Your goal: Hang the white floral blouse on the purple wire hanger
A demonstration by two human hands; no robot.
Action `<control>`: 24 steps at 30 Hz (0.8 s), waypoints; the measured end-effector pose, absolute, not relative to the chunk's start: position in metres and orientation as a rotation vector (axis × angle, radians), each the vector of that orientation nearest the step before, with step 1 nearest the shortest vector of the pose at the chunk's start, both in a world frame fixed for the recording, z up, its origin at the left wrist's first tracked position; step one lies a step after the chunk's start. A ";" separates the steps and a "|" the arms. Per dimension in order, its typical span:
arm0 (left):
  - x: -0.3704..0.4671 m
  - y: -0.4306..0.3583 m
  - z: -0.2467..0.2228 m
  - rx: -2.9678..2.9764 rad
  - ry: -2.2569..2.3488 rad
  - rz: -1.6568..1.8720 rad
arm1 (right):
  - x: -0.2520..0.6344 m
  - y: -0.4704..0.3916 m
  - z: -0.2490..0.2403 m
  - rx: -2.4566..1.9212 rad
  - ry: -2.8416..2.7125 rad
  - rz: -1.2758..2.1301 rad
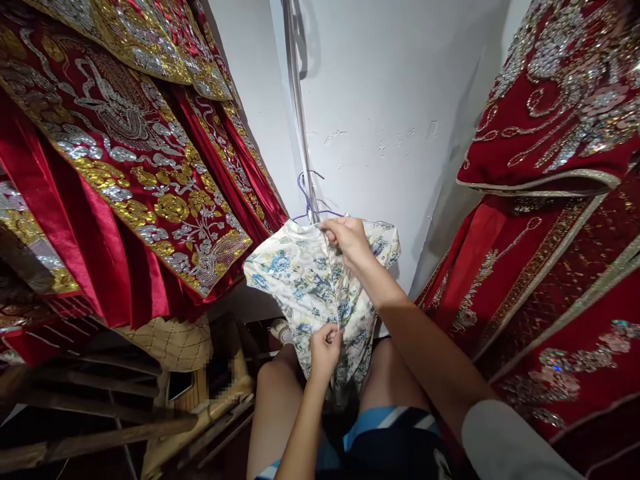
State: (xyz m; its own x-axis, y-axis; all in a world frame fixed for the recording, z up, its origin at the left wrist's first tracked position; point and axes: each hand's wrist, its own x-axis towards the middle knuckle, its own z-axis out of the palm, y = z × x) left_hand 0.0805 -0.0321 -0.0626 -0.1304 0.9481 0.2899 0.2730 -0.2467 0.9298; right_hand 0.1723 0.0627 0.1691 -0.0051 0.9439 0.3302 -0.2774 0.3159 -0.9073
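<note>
A white short-sleeved floral dress [305, 280] with blue and yellow flowers hangs before me on a purple hanger [306, 200]. A long seam or closure runs down its middle. My right hand [346, 240] pinches the dress at the neckline, at the top of that line. Lower down, my left hand [326, 347] is closed on the cloth beside the same line, thumb and finger together. Whether a zipper pull is in either hand I cannot make out. The lower end of the dress falls into shadow between my knees.
Red garments with gold and silver sequins [170, 200] hang at the left; beaded red garments [540, 267] hang at the right. A metal pole [295, 100] stands against the white wall [400, 80]. At lower left are a bamboo chair [200, 427] and a woven hat [170, 340].
</note>
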 end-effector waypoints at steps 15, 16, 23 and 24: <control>0.039 0.038 0.154 2.406 1.265 1.784 | 0.186 0.062 0.151 -0.606 -1.469 1.016; 0.041 0.040 0.159 2.488 1.275 1.750 | 0.186 0.065 0.147 -0.611 -1.461 1.003; 0.010 0.042 0.161 2.106 1.454 2.176 | 0.176 0.067 0.084 -0.811 -1.498 1.085; -0.005 0.046 0.159 1.893 1.449 2.257 | 0.176 0.063 0.075 -0.811 -1.498 1.135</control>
State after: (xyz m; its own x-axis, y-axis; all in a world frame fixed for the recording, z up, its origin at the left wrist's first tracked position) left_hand -0.0046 0.0460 0.1587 -0.3285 0.4093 0.8512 0.6036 -0.6022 0.5225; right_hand 0.1758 0.0629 0.0755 -0.2292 0.9157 0.3301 -0.0702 0.3227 -0.9439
